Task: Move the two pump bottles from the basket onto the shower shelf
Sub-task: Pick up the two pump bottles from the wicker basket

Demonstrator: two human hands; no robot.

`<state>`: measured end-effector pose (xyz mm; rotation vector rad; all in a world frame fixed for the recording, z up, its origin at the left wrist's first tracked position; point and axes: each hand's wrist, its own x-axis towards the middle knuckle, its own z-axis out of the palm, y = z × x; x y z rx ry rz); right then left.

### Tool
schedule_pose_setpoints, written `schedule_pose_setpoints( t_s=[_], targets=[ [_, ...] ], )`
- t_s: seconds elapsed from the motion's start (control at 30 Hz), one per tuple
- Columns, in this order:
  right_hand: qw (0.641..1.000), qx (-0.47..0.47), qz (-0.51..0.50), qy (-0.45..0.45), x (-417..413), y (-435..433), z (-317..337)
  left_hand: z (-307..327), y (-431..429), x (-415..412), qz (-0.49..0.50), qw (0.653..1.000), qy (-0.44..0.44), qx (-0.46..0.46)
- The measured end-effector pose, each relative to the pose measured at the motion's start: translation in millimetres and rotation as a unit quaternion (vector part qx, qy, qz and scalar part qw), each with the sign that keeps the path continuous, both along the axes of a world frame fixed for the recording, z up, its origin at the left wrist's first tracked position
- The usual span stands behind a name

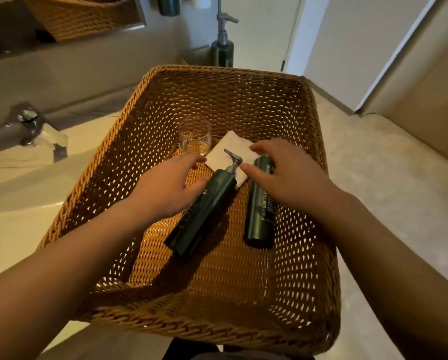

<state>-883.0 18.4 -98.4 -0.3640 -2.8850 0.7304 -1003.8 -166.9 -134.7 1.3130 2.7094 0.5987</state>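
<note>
Two dark green pump bottles lie on their sides inside a large wicker basket (243,81). The left bottle (204,211) points its grey pump head toward the far side. The right bottle (260,211) has white lettering along its body. My left hand (165,188) rests against the left bottle's upper left side, fingers spread and not closed around it. My right hand (282,172) hovers over the top end of the right bottle, fingers apart, hiding its pump.
In the basket also lie a clear glass (195,136) and a folded white cloth (228,154). A sink with a chrome tap (33,126) is at the left. Another green pump bottle (222,48) stands on the counter beyond the basket. A mirror hangs above.
</note>
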Motion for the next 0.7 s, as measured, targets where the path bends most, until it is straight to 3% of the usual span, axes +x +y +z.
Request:
schedule_pose_setpoints(
  t_s=[0.3, 0.7],
  targets=[
    [0.995, 0.027, -0.086, -0.034, -3, -29, 2, -9, 8, -25, -0.078, 0.995, -0.048, 0.028],
    [0.980, 0.003, -0.191, -0.054, -19, -34, -36, -40, 30, -29, -0.066, 0.992, -0.105, -0.031]
  ],
)
